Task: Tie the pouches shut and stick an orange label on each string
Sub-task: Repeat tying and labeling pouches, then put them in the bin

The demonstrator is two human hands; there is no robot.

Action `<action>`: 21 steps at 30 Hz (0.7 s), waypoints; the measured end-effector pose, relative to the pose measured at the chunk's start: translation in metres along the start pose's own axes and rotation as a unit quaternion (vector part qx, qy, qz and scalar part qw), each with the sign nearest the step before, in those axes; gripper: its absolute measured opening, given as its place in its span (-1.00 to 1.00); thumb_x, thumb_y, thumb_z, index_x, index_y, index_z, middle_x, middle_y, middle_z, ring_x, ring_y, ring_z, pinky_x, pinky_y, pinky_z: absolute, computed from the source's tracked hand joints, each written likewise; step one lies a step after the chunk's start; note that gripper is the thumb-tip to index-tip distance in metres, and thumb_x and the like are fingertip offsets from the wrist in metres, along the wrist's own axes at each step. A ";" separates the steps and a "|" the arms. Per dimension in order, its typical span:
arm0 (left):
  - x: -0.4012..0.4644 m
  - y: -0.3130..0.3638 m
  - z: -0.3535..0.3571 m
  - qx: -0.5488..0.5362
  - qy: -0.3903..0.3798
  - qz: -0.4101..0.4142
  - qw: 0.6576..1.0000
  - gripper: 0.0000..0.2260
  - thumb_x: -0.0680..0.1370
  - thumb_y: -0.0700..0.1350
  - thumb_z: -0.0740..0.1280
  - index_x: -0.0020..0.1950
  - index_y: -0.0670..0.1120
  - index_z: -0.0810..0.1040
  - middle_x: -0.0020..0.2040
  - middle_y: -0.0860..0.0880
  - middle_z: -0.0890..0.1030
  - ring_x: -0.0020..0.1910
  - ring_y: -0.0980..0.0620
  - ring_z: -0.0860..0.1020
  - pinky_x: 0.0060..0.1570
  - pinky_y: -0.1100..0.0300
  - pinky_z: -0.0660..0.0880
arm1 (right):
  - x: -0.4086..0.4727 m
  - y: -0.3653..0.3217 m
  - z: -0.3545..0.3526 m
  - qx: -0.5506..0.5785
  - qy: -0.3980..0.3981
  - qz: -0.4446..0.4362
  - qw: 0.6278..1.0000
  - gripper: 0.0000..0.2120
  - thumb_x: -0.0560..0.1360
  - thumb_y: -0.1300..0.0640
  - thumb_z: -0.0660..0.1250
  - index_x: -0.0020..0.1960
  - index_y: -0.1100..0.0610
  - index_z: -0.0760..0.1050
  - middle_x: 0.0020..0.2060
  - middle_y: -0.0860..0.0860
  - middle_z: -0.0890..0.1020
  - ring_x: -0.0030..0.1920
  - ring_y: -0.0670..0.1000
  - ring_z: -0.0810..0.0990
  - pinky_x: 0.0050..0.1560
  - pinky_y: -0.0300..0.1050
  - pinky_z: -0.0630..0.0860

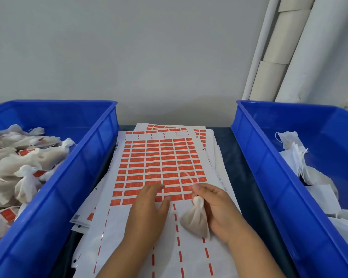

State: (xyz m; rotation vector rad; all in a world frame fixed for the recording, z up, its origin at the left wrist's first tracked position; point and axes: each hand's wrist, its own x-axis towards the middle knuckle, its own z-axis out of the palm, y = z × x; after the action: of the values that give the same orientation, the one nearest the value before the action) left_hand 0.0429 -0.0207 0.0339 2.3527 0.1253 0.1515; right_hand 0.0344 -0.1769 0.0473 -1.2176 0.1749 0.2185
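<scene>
Pouch (196,217): one, tied at the neck, filled, hanging low in my right hand (215,207) over the near right part of the label sheet (159,163). My fingers pinch its neck; the body of the pouch rests against my palm, just above the sheet.

String (189,177): thin, pale, rising from the pinch and curling up over the orange rows.

Left hand (151,205): fingers relaxed and nearly straight, tips laid on the lowest rows of labels, just left of the pouch. It holds nothing that I can see.

Label sheet: white backing, top of a loose stack (215,155); orange labels in a grid on its far part, its near part stripped down to dashed orange strips. More sheets stick out beyond its far edge and to its left.

Left bin (92,157): blue, just left of the sheet, heaped with tied pouches (26,177), several showing orange labels.

Right bin (273,177): blue, just right of the sheet, holding flat white pouches (295,155) lying loose.

Table (237,163): dark, showing between the sheet and the right bin.

Wall (129,57): pale grey, behind the sheet; white rolls (275,57) lean on it behind the right bin.
</scene>
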 end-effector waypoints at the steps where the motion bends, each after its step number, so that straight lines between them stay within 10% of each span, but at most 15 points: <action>1: 0.000 0.002 -0.001 0.027 -0.015 0.011 0.999 -0.59 0.49 0.13 0.32 0.33 0.19 0.37 0.37 0.18 0.37 0.28 0.11 0.44 0.23 0.14 0.41 | 0.002 -0.001 -0.002 0.021 0.017 0.006 1.000 -0.67 0.39 -0.04 0.40 0.12 0.03 0.61 0.00 0.01 0.71 -0.01 0.08 0.70 -0.04 0.01 0.63; 11: 0.022 0.025 0.027 0.128 -0.123 0.073 0.981 -0.48 0.51 0.19 0.28 0.43 0.08 0.33 0.48 0.10 0.26 0.44 0.04 0.24 0.37 0.07 0.22 | 0.005 -0.005 -0.021 0.193 0.013 0.041 0.980 -0.61 0.30 0.03 0.41 0.08 0.18 0.62 -0.03 0.17 0.70 -0.10 0.20 0.70 -0.27 0.07 0.62; 17: 0.022 0.015 0.044 0.148 -0.142 0.085 0.975 -0.41 0.48 0.27 0.25 0.46 0.10 0.26 0.49 0.15 0.22 0.47 0.04 0.19 0.39 0.03 0.17 | 0.004 -0.019 -0.045 0.205 -0.013 -0.002 0.979 -0.80 0.34 0.06 0.34 -0.37 0.12 0.66 -0.44 0.05 0.63 -0.50 0.05 0.61 -0.46 -0.12 0.54; 21: 0.023 0.009 0.047 0.203 -0.140 0.114 0.963 -0.40 0.51 0.28 0.16 0.49 0.10 0.18 0.51 0.13 0.16 0.50 0.02 0.11 0.42 0.02 0.08 | 0.008 -0.012 -0.040 0.166 -0.005 0.019 0.986 -0.79 0.32 0.02 0.38 -0.22 0.13 0.71 -0.18 0.12 0.72 -0.23 0.13 0.72 -0.33 -0.01 0.60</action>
State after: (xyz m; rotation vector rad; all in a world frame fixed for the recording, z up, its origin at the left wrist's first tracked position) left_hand 0.0735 -0.0570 0.0089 2.7645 -0.2791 -0.1077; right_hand 0.0440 -0.2180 0.0425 -0.8828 0.2172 0.2180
